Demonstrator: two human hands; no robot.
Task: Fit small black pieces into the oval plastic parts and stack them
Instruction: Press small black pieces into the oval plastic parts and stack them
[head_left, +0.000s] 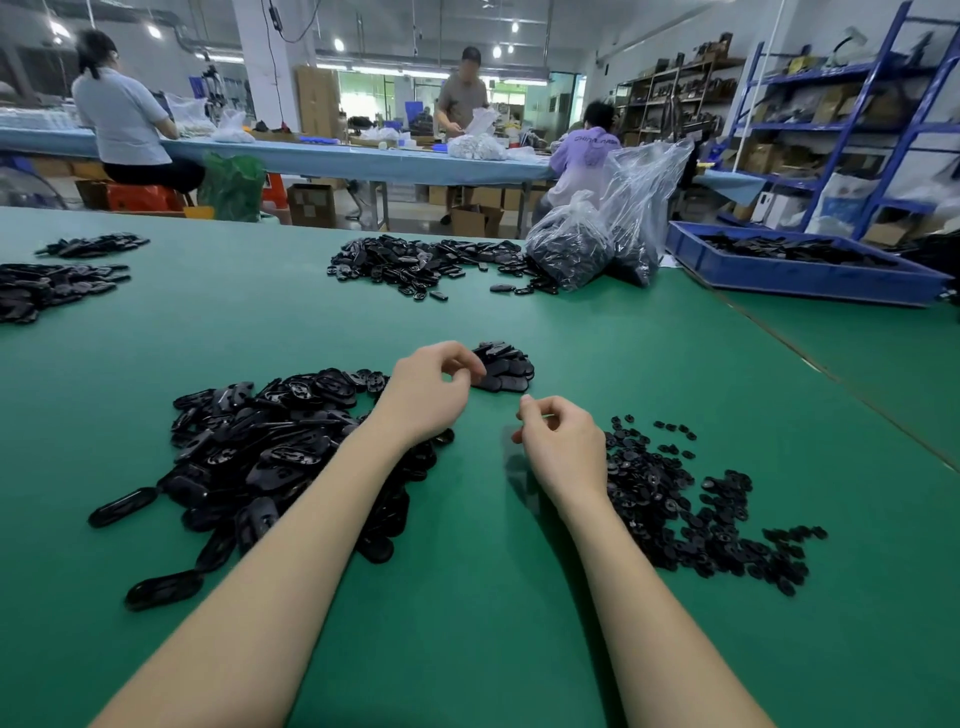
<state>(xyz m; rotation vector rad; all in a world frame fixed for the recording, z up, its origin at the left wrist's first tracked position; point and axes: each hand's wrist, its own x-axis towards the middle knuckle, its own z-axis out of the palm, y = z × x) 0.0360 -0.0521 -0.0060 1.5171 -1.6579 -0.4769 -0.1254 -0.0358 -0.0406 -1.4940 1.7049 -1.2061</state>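
A big heap of black oval plastic parts (270, 447) lies on the green table (467, 597) to the left, partly under my left forearm. To the right spreads a pile of small black pieces (675, 509). A small stack of ovals (506, 366) sits ahead of my hands. My left hand (428, 392) hovers beside that stack, fingers loosely curled with the fingertips at its near edge, and I see nothing in it. My right hand (563, 444) hangs over the mat next to the small pieces, fingers loosely curled, nothing visible between thumb and forefinger.
More black parts lie at the far middle (415, 262) and far left (47, 286). Two clear bags of parts (576, 244) stand at the back right, beside a blue crate (800, 273). A seam (831, 379) runs across the table on the right. People work at a bench behind.
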